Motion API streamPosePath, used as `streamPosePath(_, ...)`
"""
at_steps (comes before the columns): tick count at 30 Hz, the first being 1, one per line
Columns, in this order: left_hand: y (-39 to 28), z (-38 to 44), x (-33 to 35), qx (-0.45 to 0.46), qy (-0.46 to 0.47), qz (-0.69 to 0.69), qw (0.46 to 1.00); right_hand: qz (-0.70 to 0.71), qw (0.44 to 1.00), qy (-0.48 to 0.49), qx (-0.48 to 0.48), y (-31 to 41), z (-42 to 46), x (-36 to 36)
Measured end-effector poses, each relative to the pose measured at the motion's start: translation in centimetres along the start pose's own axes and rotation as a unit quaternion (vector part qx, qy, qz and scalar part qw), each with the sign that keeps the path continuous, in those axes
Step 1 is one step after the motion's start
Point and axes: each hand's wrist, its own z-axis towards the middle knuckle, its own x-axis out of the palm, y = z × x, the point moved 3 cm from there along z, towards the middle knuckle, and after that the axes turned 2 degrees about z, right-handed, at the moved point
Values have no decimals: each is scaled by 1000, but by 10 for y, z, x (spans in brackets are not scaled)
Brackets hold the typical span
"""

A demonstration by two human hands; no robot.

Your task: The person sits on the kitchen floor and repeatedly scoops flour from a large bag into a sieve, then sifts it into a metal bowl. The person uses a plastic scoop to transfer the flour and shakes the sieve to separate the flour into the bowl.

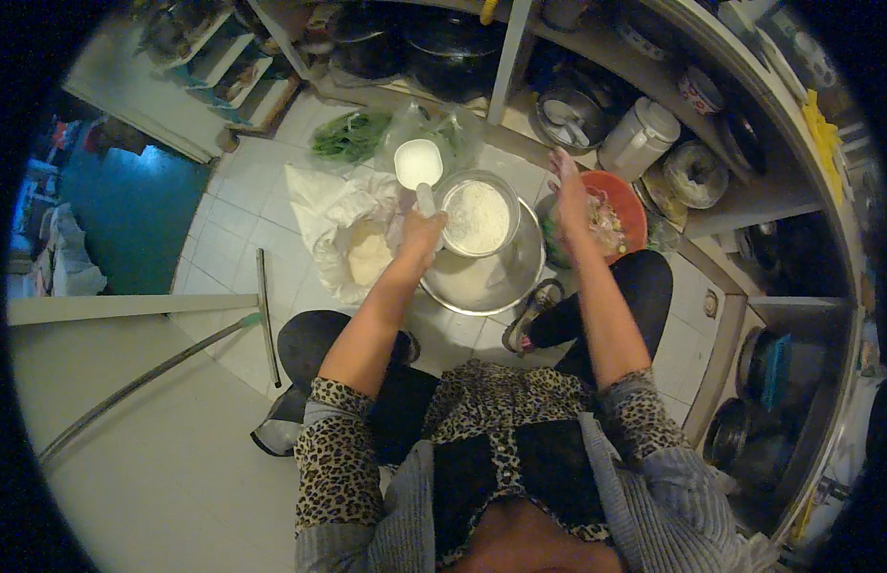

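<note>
My left hand (420, 235) is closed around the handle of a scoop (419, 163) heaped with white powder that looks like flour. Its fingers also meet the edge of a round sieve (479, 217), which holds more of the powder. Beneath the sieve is a wide steel basin (484, 302) with powder inside; whether the sieve rests on its rim I cannot tell. To the left, a white sack (321, 215) gapes around flour (369, 252). My right hand (569, 190), slightly blurred, is raised with fingers extended and nothing in it, beside a red bowl (633, 211) of chopped food.
Leafy greens (350, 136) and a clear plastic bag (443, 136) lie beyond the scoop. Shelves with a white jug (640, 136) and dark pots (450, 43) curve around the far and right sides. A floor squeegee (268, 322) is at the left, by a door edge (135, 308).
</note>
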Motion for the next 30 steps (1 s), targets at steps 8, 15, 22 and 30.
streamPosePath(8,-1,-8,-3,-58,-35,109,992,312,941,-38,126,-57,-7,33)
streamPosePath(15,-14,-21,11,-72,-66,20,995,114,990,33,-73,-48,-12,69)
streamPosePath(22,3,-13,17,-46,-54,23,997,-54,996,-47,-59,-27,-51,30)
streamPosePath(30,5,-7,9,-5,-72,32,997,-133,974,-124,-137,-86,-29,47)
